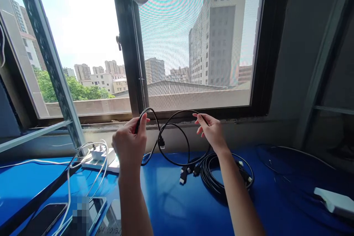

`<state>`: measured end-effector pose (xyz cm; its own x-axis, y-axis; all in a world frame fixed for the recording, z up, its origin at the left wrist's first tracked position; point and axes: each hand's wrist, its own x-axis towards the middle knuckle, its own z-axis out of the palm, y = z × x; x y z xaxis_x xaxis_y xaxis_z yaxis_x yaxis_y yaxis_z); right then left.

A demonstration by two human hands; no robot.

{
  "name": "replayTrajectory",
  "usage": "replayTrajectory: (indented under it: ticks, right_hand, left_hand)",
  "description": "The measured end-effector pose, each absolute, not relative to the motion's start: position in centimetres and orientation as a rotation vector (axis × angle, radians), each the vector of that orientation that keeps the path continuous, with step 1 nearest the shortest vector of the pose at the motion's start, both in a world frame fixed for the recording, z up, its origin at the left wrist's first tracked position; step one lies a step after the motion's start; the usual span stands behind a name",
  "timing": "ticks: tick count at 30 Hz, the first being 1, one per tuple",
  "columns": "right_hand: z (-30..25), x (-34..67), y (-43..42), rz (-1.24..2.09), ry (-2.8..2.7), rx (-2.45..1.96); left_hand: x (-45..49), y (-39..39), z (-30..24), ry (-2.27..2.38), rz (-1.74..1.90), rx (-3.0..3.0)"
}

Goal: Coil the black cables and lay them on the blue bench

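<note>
A black HDMI cable (177, 124) hangs in loose loops between my two hands, above the blue table. My left hand (130, 132) is closed round one part of it. In my right hand (210, 129) another stretch is pinched between thumb and forefinger, with the other fingers loosely bent. One of its plugs (161, 142) dangles near the middle of the loops. Below my right hand lies a coil of black cable (210, 177), partly covered by my right forearm. Several black plugs with metal ends (183, 176) rest at the coil's left side.
A white power strip (95, 165) with adapters and white cords stands left. Two phones (44, 218) (94, 210) lie at the front left. A white box-shaped device (334, 202) sits far right. Behind the table are a window (199, 112) and a metal shelf post (52, 55).
</note>
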<state>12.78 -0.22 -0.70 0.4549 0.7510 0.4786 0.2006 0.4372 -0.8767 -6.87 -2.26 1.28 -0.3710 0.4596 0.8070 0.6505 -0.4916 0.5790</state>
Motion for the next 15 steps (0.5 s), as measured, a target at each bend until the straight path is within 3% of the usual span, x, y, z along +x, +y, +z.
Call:
replayTrajectory:
  ticks: [4,10,15]
  right_hand:
    - [-1.6,12.8,0.5,0.493,-1.007,-1.219]
    - [-2.0,12.6,0.7,0.621,-1.004,-1.27]
    - [-2.4,12.2,1.0,0.887,-1.035,-1.21]
  left_hand:
    - [-6.0,-3.0,1.5,-1.178,-2.155,-1.722]
    - [-4.8,-4.4,1.9,-0.831,-2.718,-1.342]
    - [-4.7,-4.8,2.0,-1.044,-2.606,-1.502]
